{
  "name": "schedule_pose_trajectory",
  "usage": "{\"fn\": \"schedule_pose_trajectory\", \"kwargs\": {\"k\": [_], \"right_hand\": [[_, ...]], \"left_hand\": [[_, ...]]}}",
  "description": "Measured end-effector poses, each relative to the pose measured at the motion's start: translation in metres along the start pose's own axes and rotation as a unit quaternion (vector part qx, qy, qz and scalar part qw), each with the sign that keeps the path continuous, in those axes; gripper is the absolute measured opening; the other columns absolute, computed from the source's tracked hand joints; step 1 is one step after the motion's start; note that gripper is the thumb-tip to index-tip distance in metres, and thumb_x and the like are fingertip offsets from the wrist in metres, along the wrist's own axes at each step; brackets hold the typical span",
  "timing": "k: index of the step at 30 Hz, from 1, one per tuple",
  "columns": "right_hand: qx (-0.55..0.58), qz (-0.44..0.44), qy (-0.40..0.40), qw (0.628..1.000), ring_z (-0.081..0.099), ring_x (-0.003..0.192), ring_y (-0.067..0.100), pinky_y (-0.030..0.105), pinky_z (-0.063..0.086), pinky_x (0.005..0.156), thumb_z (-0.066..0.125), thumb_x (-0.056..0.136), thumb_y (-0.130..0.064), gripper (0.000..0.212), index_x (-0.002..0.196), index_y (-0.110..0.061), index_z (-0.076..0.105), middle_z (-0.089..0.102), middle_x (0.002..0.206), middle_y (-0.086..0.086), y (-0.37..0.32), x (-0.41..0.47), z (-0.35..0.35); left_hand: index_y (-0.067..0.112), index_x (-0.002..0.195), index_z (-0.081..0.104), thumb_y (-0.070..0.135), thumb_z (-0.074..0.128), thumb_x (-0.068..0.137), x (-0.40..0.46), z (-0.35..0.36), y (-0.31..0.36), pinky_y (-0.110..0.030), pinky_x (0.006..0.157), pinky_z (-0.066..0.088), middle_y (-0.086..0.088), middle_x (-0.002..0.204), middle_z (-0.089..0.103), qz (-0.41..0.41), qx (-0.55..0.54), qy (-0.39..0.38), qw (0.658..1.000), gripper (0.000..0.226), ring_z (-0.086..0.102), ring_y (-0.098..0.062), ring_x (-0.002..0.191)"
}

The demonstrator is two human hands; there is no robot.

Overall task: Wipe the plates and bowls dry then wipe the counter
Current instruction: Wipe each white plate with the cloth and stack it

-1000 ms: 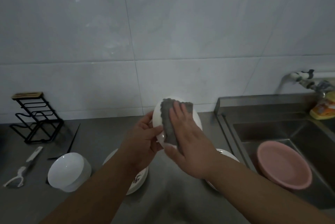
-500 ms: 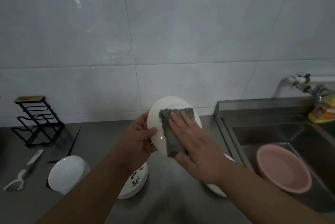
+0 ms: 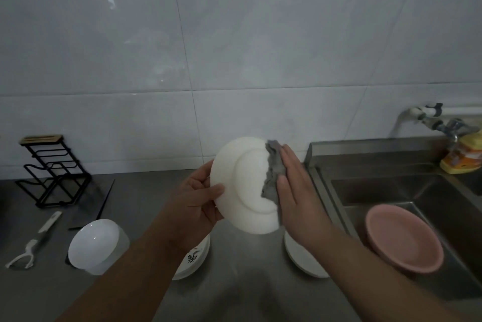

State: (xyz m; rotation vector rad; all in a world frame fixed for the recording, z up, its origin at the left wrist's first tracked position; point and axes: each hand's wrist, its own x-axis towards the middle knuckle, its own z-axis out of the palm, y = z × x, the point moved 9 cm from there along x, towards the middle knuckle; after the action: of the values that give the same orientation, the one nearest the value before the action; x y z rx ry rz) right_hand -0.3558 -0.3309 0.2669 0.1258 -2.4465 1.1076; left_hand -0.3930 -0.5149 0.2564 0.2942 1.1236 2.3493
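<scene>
The left hand (image 3: 194, 207) grips a white plate (image 3: 245, 186) by its left rim, with the thumb curled over the side facing the camera. The plate is held up in the air above the grey counter (image 3: 146, 207), tipped up on its edge so that its underside and foot ring face the camera. The right hand (image 3: 297, 191) lies flat with straight fingers and presses a grey cloth (image 3: 273, 170) against the right side of the plate; the cloth is crumpled between the palm and the plate. Under the hands, near the front edge of the counter, sits a stack of plates with dark marks (image 3: 194, 259), partly hidden by the left arm. Another white stack (image 3: 300, 259) sits just beside the sink edge, partly hidden by the right arm. A white bowl (image 3: 97, 244) rests tilted toward the left front part of the counter. Further left lies a white peeler (image 3: 24, 256) and a knife with a white handle (image 3: 49, 222). A black wire rack (image 3: 52, 175) stands at the back left by the wall. In the steel sink (image 3: 391, 186) on the right leans a pink basin (image 3: 403, 239). A tap (image 3: 440, 123) sticks out from the wall above the far corner of the sink.
</scene>
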Motion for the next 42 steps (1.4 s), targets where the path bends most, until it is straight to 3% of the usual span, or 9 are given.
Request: {"fn": "schedule_pose_trajectory", "kwargs": {"k": [9,13,16,20,22,28,31,36,42], "right_hand": [[0.020,0.014,-0.049,0.998,0.022,0.146,-0.015,0.001,0.014,0.113,0.046,0.106,-0.044,0.059,0.161,-0.029,0.032,0.029,0.165,-0.019,-0.014,0.030,-0.024],[0.039,0.053,0.038,0.997,0.011,0.150,-0.012,0.002,0.008,0.115,0.044,0.105,-0.043,0.064,0.164,-0.029,0.022,0.017,0.168,-0.020,-0.018,-0.005,-0.014],[0.080,0.080,0.073,0.991,0.015,0.145,-0.019,-0.001,0.012,0.111,0.056,0.103,-0.026,0.063,0.161,-0.028,0.030,0.022,0.165,-0.020,-0.011,-0.024,-0.010],[0.095,0.043,-0.022,0.994,0.036,0.141,-0.012,0.006,0.028,0.112,0.064,0.095,-0.007,0.059,0.150,-0.024,0.053,0.043,0.157,-0.018,-0.008,0.008,-0.022],[0.079,0.007,-0.071,0.994,0.039,0.142,-0.008,0.016,0.032,0.118,0.064,0.095,-0.010,0.056,0.148,-0.025,0.055,0.045,0.156,-0.016,-0.012,0.022,-0.025],[0.044,0.006,-0.052,0.998,0.004,0.156,0.000,0.022,0.007,0.127,0.043,0.105,-0.038,0.069,0.165,-0.022,0.013,0.004,0.172,-0.014,-0.016,-0.019,0.000],[0.034,0.026,-0.064,0.997,-0.012,0.156,0.002,0.030,0.003,0.126,0.031,0.105,-0.052,0.074,0.164,-0.027,-0.005,-0.018,0.169,-0.020,-0.017,-0.053,0.025],[0.010,0.045,-0.034,0.998,0.000,0.154,-0.007,0.034,0.010,0.129,0.024,0.111,-0.049,0.054,0.163,-0.043,0.008,0.004,0.170,-0.021,-0.015,0.000,0.001],[0.074,0.119,0.054,0.989,-0.005,0.152,-0.009,0.016,0.003,0.120,0.033,0.100,-0.059,0.075,0.165,-0.034,0.005,-0.006,0.169,-0.023,-0.023,-0.036,0.010]], "left_hand": [[0.013,0.130,0.068,0.011,0.098,0.055,-0.004,0.002,0.001,-0.049,0.079,0.062,-0.016,0.130,0.067,0.006,-0.019,-0.009,1.000,0.081,0.070,-0.032,0.109],[0.015,0.133,0.063,-0.002,0.081,0.072,-0.001,0.002,-0.002,-0.048,0.079,0.061,-0.015,0.134,0.064,0.026,-0.048,0.013,0.998,0.065,0.069,-0.031,0.112],[0.017,0.136,0.056,-0.002,0.088,0.059,-0.004,0.001,-0.014,-0.051,0.077,0.061,-0.014,0.134,0.064,-0.011,-0.041,0.017,0.999,0.086,0.068,-0.033,0.112],[0.016,0.142,0.053,0.023,0.078,0.086,-0.004,-0.003,-0.016,-0.054,0.080,0.061,-0.014,0.139,0.063,-0.071,0.022,0.044,0.996,0.062,0.068,-0.033,0.113],[0.015,0.143,0.054,0.019,0.062,0.091,-0.004,-0.009,-0.013,-0.054,0.080,0.061,-0.014,0.137,0.064,-0.068,0.033,0.080,0.994,0.052,0.069,-0.032,0.110],[0.013,0.140,0.053,0.012,0.057,0.084,-0.005,-0.011,-0.005,-0.042,0.065,0.063,-0.008,0.118,0.074,0.010,-0.034,0.125,0.992,0.056,0.075,-0.022,0.093],[0.017,0.140,0.054,0.012,0.057,0.086,-0.008,-0.016,-0.009,-0.045,0.068,0.063,-0.008,0.124,0.072,0.020,-0.050,0.142,0.988,0.055,0.074,-0.023,0.098],[0.024,0.124,0.060,0.010,0.056,0.086,-0.007,-0.009,-0.012,-0.047,0.066,0.062,-0.004,0.120,0.073,0.031,-0.059,0.129,0.989,0.041,0.075,-0.022,0.098],[0.023,0.128,0.057,0.005,0.056,0.087,-0.002,0.000,-0.022,-0.051,0.078,0.062,-0.007,0.129,0.070,0.038,-0.074,0.122,0.989,0.045,0.072,-0.025,0.107]]}}
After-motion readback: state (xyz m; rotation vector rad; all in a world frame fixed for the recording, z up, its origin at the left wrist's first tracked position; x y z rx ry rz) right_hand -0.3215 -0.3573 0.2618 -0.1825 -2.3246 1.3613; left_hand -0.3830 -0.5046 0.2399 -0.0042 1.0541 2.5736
